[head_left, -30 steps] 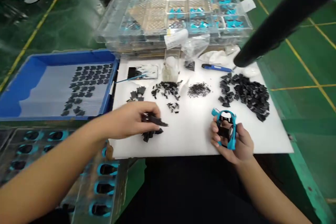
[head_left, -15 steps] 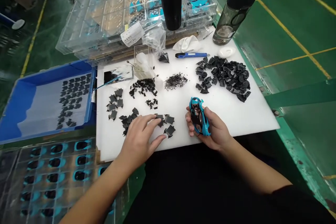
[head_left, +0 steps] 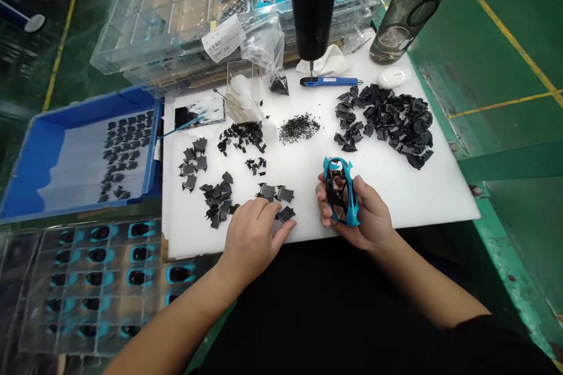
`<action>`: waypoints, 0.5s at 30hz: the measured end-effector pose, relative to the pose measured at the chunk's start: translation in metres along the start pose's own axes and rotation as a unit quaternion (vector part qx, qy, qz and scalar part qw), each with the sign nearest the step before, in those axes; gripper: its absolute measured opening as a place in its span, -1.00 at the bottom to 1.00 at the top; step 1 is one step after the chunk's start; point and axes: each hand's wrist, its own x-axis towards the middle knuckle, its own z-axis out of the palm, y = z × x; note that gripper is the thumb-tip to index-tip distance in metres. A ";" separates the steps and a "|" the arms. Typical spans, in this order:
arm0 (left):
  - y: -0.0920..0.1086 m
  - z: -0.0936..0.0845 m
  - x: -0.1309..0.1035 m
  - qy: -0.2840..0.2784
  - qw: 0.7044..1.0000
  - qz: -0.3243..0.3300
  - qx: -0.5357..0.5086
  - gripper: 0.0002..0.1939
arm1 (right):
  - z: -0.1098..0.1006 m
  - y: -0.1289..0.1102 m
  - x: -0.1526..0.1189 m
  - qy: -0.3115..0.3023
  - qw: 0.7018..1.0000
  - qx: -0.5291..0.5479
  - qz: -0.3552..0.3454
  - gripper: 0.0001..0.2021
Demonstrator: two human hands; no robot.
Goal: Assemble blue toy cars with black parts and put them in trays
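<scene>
My right hand [head_left: 358, 211] is wrapped round a blue toy car shell [head_left: 342, 190] with black parts inside, held above the front of the white board [head_left: 308, 228]. My left hand [head_left: 255, 231] lies palm down over the board, with thumb and index finger at a flat dark grey part [head_left: 285, 214]. Whether its fingertips grip that part is hard to tell. Two more flat grey parts [head_left: 284, 193] lie just beyond the fingers. A small heap of dark pieces [head_left: 219, 199] is beside the left hand.
A black screwdriver [head_left: 313, 6] hangs over the board's back. Behind are clear trays [head_left: 176, 6], a blue pen-like tool [head_left: 329, 81] and a bottle [head_left: 404, 17]. Black parts [head_left: 396, 117] and screws [head_left: 299, 129] lie mid-board. A blue bin [head_left: 48, 129] and tray of shells [head_left: 118, 299] are left.
My left hand has moved right and nearer, onto the closest flat grey part, its thumb and index finger closer together. The car shell is more upright in my right hand. The view has shifted.
</scene>
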 end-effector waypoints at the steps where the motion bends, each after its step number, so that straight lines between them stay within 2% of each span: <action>1: 0.002 0.001 -0.001 -0.002 1.000 -0.003 -0.003 -0.73 | 0.000 0.000 0.000 0.001 1.000 -0.002 -0.001 -0.58; 5: 0.000 0.000 -0.005 0.018 0.999 -0.004 -0.029 -0.69 | 0.000 0.000 0.000 0.003 1.000 -0.013 0.000 -0.57; 8: -0.006 -0.004 -0.009 0.039 0.997 0.020 -0.063 -0.68 | 0.000 0.000 0.001 0.009 1.000 -0.021 -0.001 -0.57; 12: -0.013 -0.008 -0.011 0.016 0.994 0.056 -0.091 -0.69 | 0.001 0.001 0.002 0.010 1.000 -0.014 -0.003 -0.57; 15: -0.012 -0.008 -0.010 0.023 0.995 0.053 -0.082 -0.69 | 0.001 0.001 0.002 0.009 1.000 -0.014 -0.006 -0.57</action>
